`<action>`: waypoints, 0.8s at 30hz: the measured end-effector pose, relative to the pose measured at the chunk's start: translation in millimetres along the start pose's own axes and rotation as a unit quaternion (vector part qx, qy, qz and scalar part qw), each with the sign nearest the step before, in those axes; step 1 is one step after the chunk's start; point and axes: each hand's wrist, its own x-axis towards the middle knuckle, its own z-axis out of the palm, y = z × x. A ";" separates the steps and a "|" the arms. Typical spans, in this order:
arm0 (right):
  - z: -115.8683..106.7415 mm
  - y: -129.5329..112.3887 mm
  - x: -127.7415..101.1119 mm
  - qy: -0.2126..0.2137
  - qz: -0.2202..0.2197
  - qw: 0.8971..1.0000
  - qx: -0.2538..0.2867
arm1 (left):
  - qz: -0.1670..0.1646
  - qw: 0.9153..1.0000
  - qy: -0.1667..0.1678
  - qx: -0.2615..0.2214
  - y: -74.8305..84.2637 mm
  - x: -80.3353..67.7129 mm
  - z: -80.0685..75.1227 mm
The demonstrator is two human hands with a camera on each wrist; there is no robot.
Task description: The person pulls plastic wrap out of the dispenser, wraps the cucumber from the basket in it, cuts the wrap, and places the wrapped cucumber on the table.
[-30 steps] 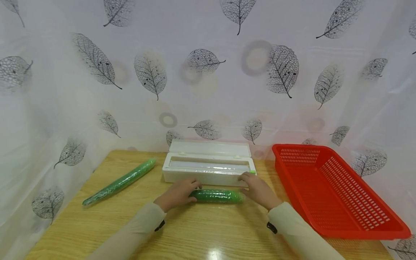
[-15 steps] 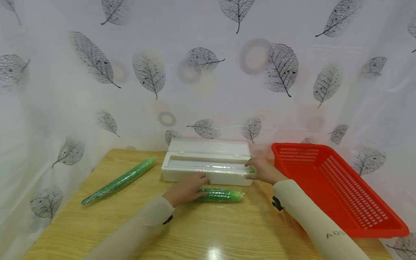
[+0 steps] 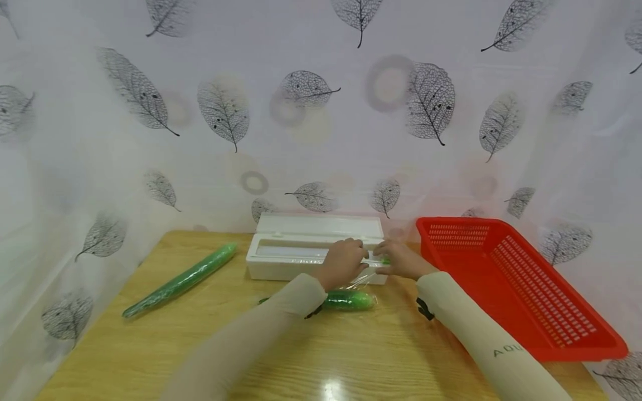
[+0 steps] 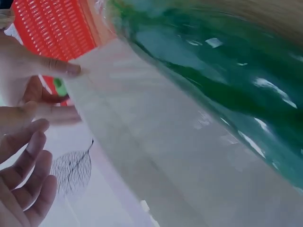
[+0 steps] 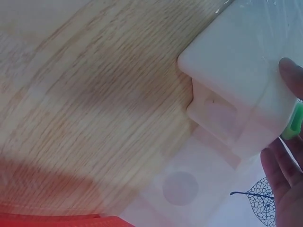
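A cucumber (image 3: 351,299) with clear cling film about it lies in front of the white cling film dispenser (image 3: 281,272), partly hidden by the left sleeve. Creased cling film (image 3: 360,280) spans from the cucumber to the dispenser's front. My right hand (image 3: 405,262) is at the dispenser's right end, pinching the green slide cutter (image 5: 293,124), thumb in front and fingers behind. Over the dispenser, close beside it, hovers my left hand (image 3: 343,264); in the left wrist view its fingers (image 4: 28,161) are loosely bent with nothing seen between them.
A second film-wrapped cucumber (image 3: 185,281) lies slantwise at the left of the wooden table (image 3: 311,356). The red plastic basket (image 3: 521,301) stands on the right. Behind the dispenser its raised lid (image 3: 321,224) leans toward a leaf-patterned curtain (image 3: 321,150).
My right hand has gone from the cucumber's right end up to the green slide cutter. My left hand has left the cucumber and moved right and up over the dispenser.
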 end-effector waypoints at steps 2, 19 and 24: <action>-0.1 -0.4 0.8 0.003 -0.001 1.000 0.003 | -0.015 1.000 -0.007 0.005 7.7 10.9 3.3; -0.1 -2.7 0.8 0.014 0.023 0.998 0.053 | -0.068 0.998 -0.002 -0.009 24.3 40.2 28.2; -1.3 -4.9 -0.1 0.024 0.018 0.999 0.037 | -0.072 0.997 0.012 -0.025 23.4 40.7 30.3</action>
